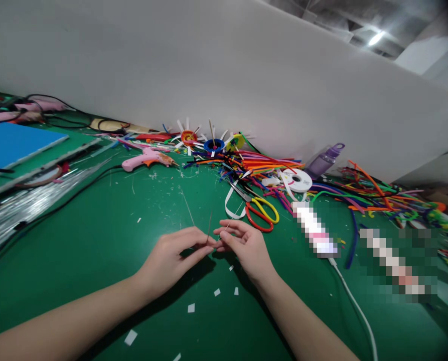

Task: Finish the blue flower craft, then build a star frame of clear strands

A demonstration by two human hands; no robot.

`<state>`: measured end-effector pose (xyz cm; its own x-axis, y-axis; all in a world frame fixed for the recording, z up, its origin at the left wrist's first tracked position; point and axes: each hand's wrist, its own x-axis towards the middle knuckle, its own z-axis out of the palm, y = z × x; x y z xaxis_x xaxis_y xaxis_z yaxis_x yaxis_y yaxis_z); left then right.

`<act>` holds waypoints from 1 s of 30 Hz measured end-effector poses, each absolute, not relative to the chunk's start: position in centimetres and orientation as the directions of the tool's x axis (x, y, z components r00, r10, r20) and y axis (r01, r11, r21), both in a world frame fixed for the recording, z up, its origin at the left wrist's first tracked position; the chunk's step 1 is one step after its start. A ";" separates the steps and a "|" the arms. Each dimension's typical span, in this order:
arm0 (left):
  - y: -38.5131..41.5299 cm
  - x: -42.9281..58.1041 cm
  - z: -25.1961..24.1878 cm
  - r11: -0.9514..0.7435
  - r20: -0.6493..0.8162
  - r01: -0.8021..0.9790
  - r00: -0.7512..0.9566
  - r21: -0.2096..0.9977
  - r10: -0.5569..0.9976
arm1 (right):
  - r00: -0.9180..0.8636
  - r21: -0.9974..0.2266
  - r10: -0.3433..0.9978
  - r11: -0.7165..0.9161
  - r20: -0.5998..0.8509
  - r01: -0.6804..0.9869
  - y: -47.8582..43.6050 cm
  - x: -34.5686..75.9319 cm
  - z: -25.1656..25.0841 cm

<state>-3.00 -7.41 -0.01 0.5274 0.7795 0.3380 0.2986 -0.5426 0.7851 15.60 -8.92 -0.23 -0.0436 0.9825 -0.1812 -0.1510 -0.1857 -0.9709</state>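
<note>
Both my hands meet over the green table (107, 235), fingertips pinched together. My left hand (174, 255) and my right hand (244, 243) pinch thin wire-like sticks (209, 228) that rise from between the fingers, one slanting up to the left. The sticks are very fine and hard to make out. Small white paper scraps (191, 307) lie on the table just below my hands.
Red and yellow scissors (260, 210) lie just beyond my right hand, beside a white ribbon spool (297, 179). A pile of coloured pipe cleaners (269, 165) spreads right. A pink glue gun (146, 158), paper flower wheels (189, 136), a purple bottle (324, 160), a blue sheet (9, 143) and a white cable (355, 306) surround.
</note>
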 end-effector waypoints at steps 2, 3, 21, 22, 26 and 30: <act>-7.5 -3.1 -0.1 -0.553 0.344 0.297 0.535 0.779 0.771 | -0.037 -0.969 0.982 -0.191 -0.187 -0.158 -8.9 15.6 -0.2; -7.5 -3.1 -0.1 -0.560 0.348 0.294 0.542 0.774 0.765 | -0.032 -0.968 0.981 -0.194 -0.191 -0.163 -8.8 15.5 -0.2; -7.6 -3.1 0.3 -0.586 0.387 0.291 0.522 0.756 0.760 | -0.049 -0.879 0.935 -0.346 -0.350 -0.328 -8.8 15.4 0.0; -7.5 -3.0 0.4 -0.552 0.367 0.303 0.495 0.777 0.788 | -0.052 -0.873 0.935 -0.347 -0.352 -0.344 -8.8 15.4 0.0; -7.4 -2.9 0.6 -0.367 0.236 0.296 0.396 0.882 0.887 | -0.084 -0.853 0.935 -0.349 -0.345 -0.389 -8.8 15.5 0.1; -7.4 -2.9 0.5 -0.191 0.103 0.206 0.376 0.960 0.921 | -0.134 -0.838 0.934 -0.355 -0.330 -0.414 -8.8 15.5 0.3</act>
